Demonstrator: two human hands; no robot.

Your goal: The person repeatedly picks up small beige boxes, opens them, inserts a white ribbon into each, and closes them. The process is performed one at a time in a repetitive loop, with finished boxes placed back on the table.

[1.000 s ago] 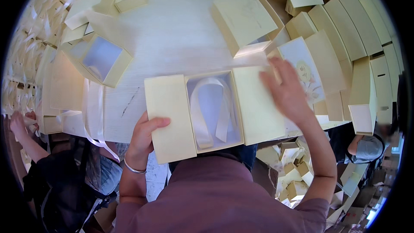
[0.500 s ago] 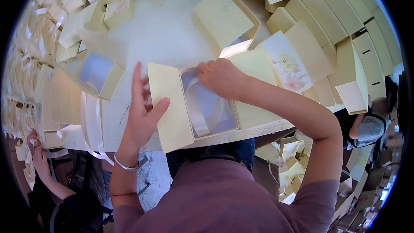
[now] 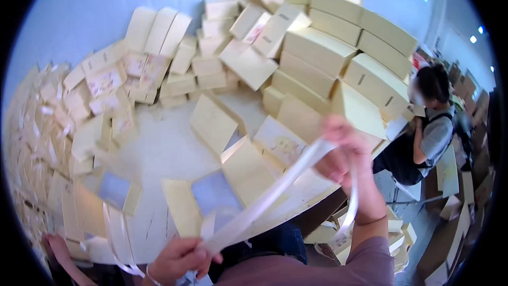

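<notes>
clearly, in the head view, the long white translucent ribbon strip (image 3: 275, 193) runs taut on a diagonal, its long axis rising from the left hand (image 3: 177, 257) low near the body to the right hand (image 3: 344, 151) raised higher. both hands pinch it, fingers pressed together on its ends. below it lies the open cream cardboard gift box (image 3: 211, 201) on the white table (image 3: 164, 148), nearer the left hand.

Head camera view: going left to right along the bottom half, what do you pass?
Small open cream box with a pale lining → left hand pinching a long white ribbon strip → right hand holding the strip's other end → seated person in a grey top.
</notes>
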